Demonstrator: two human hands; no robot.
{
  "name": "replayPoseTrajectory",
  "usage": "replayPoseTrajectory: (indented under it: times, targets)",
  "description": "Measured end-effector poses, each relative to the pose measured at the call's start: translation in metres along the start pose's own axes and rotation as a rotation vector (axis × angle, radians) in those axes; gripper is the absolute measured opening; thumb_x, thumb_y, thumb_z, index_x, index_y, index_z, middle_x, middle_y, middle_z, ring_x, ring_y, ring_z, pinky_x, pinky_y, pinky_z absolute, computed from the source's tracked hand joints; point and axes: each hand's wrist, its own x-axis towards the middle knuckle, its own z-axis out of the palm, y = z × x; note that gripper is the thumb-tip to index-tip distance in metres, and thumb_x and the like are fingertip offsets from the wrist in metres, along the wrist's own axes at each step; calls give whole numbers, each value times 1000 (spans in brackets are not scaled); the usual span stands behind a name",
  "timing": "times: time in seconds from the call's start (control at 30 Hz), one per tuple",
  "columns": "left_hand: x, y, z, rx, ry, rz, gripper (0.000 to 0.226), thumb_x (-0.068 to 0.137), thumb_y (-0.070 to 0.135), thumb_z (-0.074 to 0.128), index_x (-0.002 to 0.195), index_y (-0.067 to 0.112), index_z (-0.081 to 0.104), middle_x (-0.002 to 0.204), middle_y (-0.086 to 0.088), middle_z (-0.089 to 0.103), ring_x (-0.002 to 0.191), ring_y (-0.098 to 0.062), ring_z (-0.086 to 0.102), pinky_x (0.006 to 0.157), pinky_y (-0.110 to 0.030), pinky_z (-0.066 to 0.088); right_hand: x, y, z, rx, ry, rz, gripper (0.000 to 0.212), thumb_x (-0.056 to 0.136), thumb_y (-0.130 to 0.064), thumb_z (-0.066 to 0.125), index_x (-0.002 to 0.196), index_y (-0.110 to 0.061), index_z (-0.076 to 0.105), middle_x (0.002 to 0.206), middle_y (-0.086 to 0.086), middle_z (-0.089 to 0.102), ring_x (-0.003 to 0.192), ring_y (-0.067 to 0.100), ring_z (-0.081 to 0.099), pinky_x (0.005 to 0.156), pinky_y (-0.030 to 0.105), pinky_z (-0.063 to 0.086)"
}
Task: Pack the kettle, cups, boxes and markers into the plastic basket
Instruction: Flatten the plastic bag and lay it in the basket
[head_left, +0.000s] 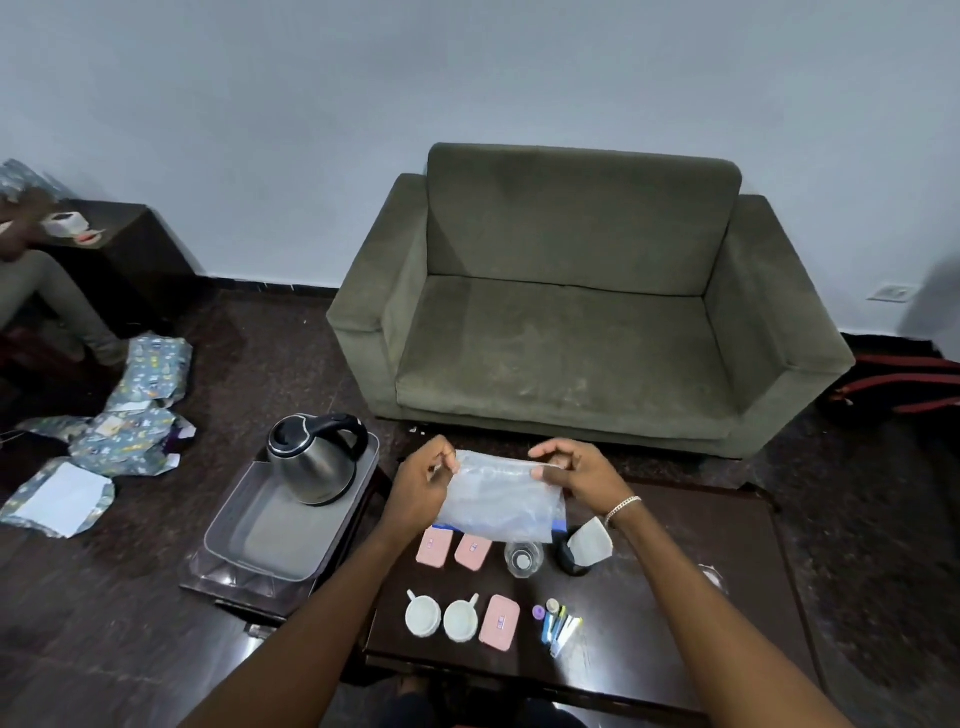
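My left hand (423, 483) and my right hand (582, 470) hold a clear plastic bag (501, 499) by its top edge above the dark table (675, 597). A steel kettle (311, 457) with a black handle stands in the grey plastic basket (244, 540) to the left. On the table lie two pink boxes (432, 550) (471, 552) under the bag, a third pink box (500, 622) nearer me, two white cups (423, 614) (461, 618) beside it, and several markers (561, 623) to the right.
A clear glass (523, 558) and a dark cup with white paper (584, 548) stand mid-table. A green sofa (571, 322) faces the table. Torn wrapping paper (119, 426) litters the floor at left, where another person's leg (52, 296) shows.
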Motion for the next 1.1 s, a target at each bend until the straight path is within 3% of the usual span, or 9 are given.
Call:
replayPoseTrajectory:
  times: [0.13, 0.27, 0.4, 0.5, 0.63, 0.8, 0.9, 0.97, 1.1]
  targets:
    - [-4, -10, -10, -78, 37, -111, 29, 86, -17, 51, 83, 5, 71, 87, -2, 72, 86, -7, 65, 88, -32, 48, -2, 5, 24, 292, 41, -4, 34, 93, -12, 67, 126, -16, 66, 79, 16, 45, 73, 23, 43, 74, 29, 43]
    - [-13, -21, -32, -116, 20, -163, 32, 78, 21, 77, 107, 9, 75, 113, -8, 71, 107, -18, 66, 97, -35, 51, 5, 3, 60, 353, -30, 26, 37, 82, -11, 76, 118, -7, 73, 119, 11, 73, 107, 19, 66, 98, 35, 52]
    - [-24, -43, -61, -26, -24, -190, 64, 66, 27, 84, 127, 16, 67, 125, -6, 62, 116, -15, 60, 100, -22, 45, 21, 8, 93, 156, -114, 76, 30, 76, 6, 79, 105, 2, 76, 105, 9, 74, 94, 11, 69, 83, 23, 54]
    - [-32, -57, -79, 13, -29, -205, 49, 66, 24, 82, 115, 23, 74, 118, -5, 63, 110, -14, 62, 94, -16, 43, 31, 10, 113, 111, -168, 121, 32, 77, 14, 74, 108, 8, 72, 98, 9, 70, 65, -4, 65, 58, 9, 47]
    - [-47, -76, -104, -28, 1, -280, 29, 70, 17, 83, 98, 25, 79, 120, -10, 68, 114, -20, 65, 103, -33, 47, 46, 12, 149, 61, -217, 128, 35, 79, 17, 70, 110, 2, 73, 103, 6, 69, 85, 4, 65, 74, 13, 51]
    - [-56, -111, -134, 99, 53, -305, 49, 76, 16, 84, 124, 17, 74, 133, 1, 56, 131, -14, 53, 103, -8, 34, 66, 15, 196, 18, -264, 114, 48, 78, 23, 62, 118, -3, 71, 117, 3, 65, 102, 8, 63, 87, 15, 50]
    - [-58, -130, -154, 150, 24, -295, 57, 80, 6, 83, 134, 14, 67, 141, -4, 55, 137, -21, 51, 115, -28, 39, 75, 19, 226, 0, -264, 131, 53, 80, 24, 59, 125, -3, 66, 124, 6, 63, 111, 16, 61, 97, 28, 51]
    - [-59, -140, -168, 155, 1, -318, 62, 80, 13, 81, 139, 14, 63, 142, -10, 53, 132, -25, 54, 113, -35, 43, 80, 23, 244, -42, -277, 126, 54, 81, 24, 58, 128, -3, 65, 128, 7, 63, 112, 14, 61, 92, 19, 50]
    - [-63, -173, -189, 182, -38, -362, 64, 81, 8, 80, 142, 16, 60, 133, -3, 50, 122, -23, 57, 95, -8, 40, 89, 32, 278, -112, -282, 119, 54, 80, 22, 58, 128, -1, 65, 129, 11, 64, 118, 19, 61, 95, 13, 46]
